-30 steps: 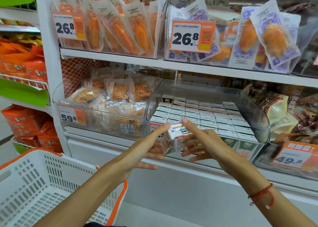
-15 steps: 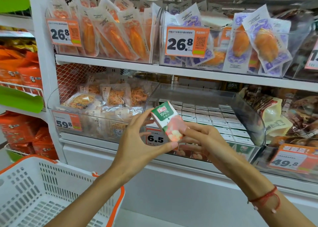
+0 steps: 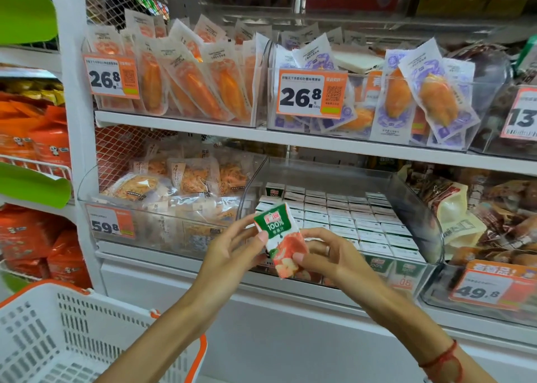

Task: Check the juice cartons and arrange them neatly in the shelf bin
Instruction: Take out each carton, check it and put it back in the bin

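2 hands: we hold 1 juice carton [image 3: 281,239] between them, in front of the shelf bin's left front corner.
Left hand [image 3: 232,255]: our thumb and fingers pinch the carton's left edge.
Right hand [image 3: 331,257]: our fingertips grip its lower right side; a ring sits on 1 finger.
Carton: tilted, green "100%" top toward us, red fruit print below.
Shelf bin [image 3: 430,225]: clear plastic, rows of upright cartons [image 3: 348,220] packed inside.
Basket [image 3: 72,333]: white with orange trim, at our lower left.
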A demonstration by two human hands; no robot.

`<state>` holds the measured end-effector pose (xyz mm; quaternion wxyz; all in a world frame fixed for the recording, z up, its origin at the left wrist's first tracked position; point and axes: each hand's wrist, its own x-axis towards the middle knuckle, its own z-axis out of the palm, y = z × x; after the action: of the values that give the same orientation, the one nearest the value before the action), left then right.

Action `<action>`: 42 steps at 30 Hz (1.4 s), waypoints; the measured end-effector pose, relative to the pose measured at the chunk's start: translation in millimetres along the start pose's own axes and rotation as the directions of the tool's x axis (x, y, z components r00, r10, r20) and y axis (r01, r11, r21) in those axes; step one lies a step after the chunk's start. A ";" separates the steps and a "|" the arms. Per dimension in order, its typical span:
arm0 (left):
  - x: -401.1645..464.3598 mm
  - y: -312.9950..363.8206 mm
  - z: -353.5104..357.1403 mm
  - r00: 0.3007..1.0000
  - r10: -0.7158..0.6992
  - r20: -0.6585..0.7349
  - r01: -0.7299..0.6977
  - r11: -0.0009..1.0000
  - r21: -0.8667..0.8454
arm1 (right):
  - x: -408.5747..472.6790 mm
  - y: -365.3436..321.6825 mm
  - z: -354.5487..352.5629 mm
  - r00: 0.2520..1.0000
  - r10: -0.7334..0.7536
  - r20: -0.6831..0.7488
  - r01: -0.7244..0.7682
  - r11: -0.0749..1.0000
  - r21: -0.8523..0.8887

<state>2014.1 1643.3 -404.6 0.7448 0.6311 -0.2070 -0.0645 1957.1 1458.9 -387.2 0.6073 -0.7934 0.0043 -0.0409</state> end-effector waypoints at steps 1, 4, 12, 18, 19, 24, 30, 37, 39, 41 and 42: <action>-1.1 1.3 0.3 0.999 0.037 0.015 -0.038 0.997 0.062 | -0.4 -0.3 1.6 1.000 -0.019 0.005 0.019 1.000 -0.024; -5.3 6.9 5.3 0.984 0.150 0.092 -0.164 0.971 0.172 | -3.6 -3.6 6.6 0.982 -0.187 -0.011 0.182 0.967 -0.175; 5.9 13.6 8.4 0.944 0.278 0.176 -0.305 0.941 0.150 | 1.6 -13.4 6.4 0.809 -0.583 -0.073 0.503 0.751 -0.429; 57.9 10.9 -24.2 0.926 0.377 0.003 -0.350 0.856 0.380 | 42.2 -25.4 -11.8 0.672 -0.726 -0.147 0.450 0.558 -0.697; 67.8 6.7 -30.8 0.913 0.406 -0.040 -0.341 0.814 0.470 | 53.1 -26.2 -16.0 0.696 -0.707 -0.128 0.427 0.551 -0.717; 99.1 -31.6 -44.6 0.905 0.425 -0.025 -0.257 0.592 0.764 | 116.9 -15.7 -28.6 0.814 -0.574 0.088 0.352 0.368 -0.861; 100.0 -53.9 -45.6 0.877 0.480 0.019 -0.266 0.453 0.851 | 186.4 -2.1 -31.8 0.833 -0.542 0.110 0.350 0.362 -0.864; 98.4 -54.4 -44.1 0.877 0.480 0.006 -0.258 0.460 0.849 | 229.7 2.5 -30.1 0.904 -0.428 0.007 0.327 0.681 -0.655; 98.4 -54.5 -43.4 0.878 0.478 -0.001 -0.254 0.469 0.846 | 235.1 1.5 -32.0 0.930 -0.361 -0.069 0.274 0.807 -0.522; 98.7 -55.0 -42.7 0.876 0.482 -0.008 -0.252 0.473 0.844 | 239.9 4.6 -34.2 0.951 -0.302 -0.072 0.233 0.847 -0.478; 98.8 -55.3 -42.5 0.875 0.484 -0.014 -0.250 0.476 0.843 | 241.6 7.6 -34.3 0.960 -0.275 -0.058 0.213 0.847 -0.487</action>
<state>2129.4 1635.9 -440.7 0.3798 0.8455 -0.2483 0.2816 2195.8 1410.3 -371.3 0.3822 -0.9079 -0.0485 -0.1653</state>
